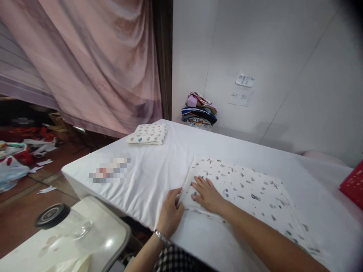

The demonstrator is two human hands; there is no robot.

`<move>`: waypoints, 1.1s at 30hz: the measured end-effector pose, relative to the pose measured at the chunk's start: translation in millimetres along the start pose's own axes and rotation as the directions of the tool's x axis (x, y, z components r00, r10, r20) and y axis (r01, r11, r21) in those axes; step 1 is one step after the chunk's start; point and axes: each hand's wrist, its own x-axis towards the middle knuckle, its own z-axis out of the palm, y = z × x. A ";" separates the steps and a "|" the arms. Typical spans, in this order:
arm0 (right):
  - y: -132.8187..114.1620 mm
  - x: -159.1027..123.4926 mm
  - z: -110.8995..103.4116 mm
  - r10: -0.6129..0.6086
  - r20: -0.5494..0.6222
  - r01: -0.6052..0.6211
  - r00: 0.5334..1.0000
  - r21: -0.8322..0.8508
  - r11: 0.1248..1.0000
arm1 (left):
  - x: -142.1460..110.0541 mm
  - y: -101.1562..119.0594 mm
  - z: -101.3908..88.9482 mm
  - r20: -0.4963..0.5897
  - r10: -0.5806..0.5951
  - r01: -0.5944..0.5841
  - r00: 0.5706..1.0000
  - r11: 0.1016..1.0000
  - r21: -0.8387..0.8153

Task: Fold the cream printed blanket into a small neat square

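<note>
- The animal-and-leaf-print white cloth (241, 185) might have bunched up, in my judgement, if the right hand (209, 197) had pressed and slid at once, because soft fabric creases easily under a dragging palm.
- Its layers, visible along the edge at 6 o'clock from that palm, could have slipped out of line if the left hand (170, 213) had tugged the side unevenly.
- The white table sheet (150, 189) was rippled towards 9 o'clock from the cloth; a strong pull could have dragged it along and skewed the edges.
- The right hand lay flat on the cloth, fingers spread, near its 9 o'clock end; most of the print stretched from that hand towards 3 o'clock.
- The left hand was partly curled at the cloth's near-left corner, the fabric starting at its 2 o'clock; whether thumb and fingers pinched the edge, I could not tell.
- A folded printed cloth (149, 134) rested apart, at 11 o'clock from the left hand.
</note>
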 end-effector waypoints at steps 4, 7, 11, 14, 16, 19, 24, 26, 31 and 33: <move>0.6 15.2 -11.2 0.023 -0.062 -0.024 0.998 -0.020 0.999 | 0.8 0.2 0.9 0.034 0.001 0.000 0.999 1.000 -0.027; 14.6 36.2 -20.5 0.100 -0.132 -0.112 0.986 -0.087 0.990 | 1.5 1.1 1.0 0.055 0.012 -0.010 0.998 0.999 -0.033; 54.2 49.4 -19.0 0.401 -0.076 -0.407 0.913 -0.106 0.907 | 1.1 1.7 0.4 0.058 0.012 -0.011 0.998 0.999 -0.032; 72.1 50.3 -13.9 0.437 -0.074 -0.443 0.896 -0.102 0.891 | 0.6 1.9 0.1 0.066 0.014 -0.012 0.998 1.000 -0.024; 73.1 52.3 -12.9 0.425 -0.055 -0.429 0.903 -0.090 0.899 | 0.5 2.0 0.3 0.064 0.007 -0.006 0.998 1.000 -0.016; 69.1 59.4 -14.6 0.393 -0.094 -0.401 0.915 -0.081 0.913 | 0.8 2.2 0.8 0.070 0.001 -0.001 0.998 1.000 -0.005; 72.6 70.6 -16.9 0.462 -0.074 -0.467 0.884 -0.088 0.880 | 0.8 3.4 0.8 0.080 -0.003 0.003 0.997 1.000 0.003; 72.7 74.6 -17.7 0.473 -0.075 -0.479 0.878 -0.087 0.874 | 0.5 3.8 0.8 0.078 -0.001 0.000 0.997 1.000 0.012; 61.9 92.3 -18.7 0.365 -0.134 -0.376 0.921 -0.075 0.923 | 0.6 3.9 1.2 0.086 0.021 -0.025 0.996 0.999 0.037; 59.3 100.0 -16.8 0.329 -0.090 -0.335 0.940 -0.073 0.939 | 1.0 3.9 1.3 0.092 0.019 -0.022 0.996 0.999 0.036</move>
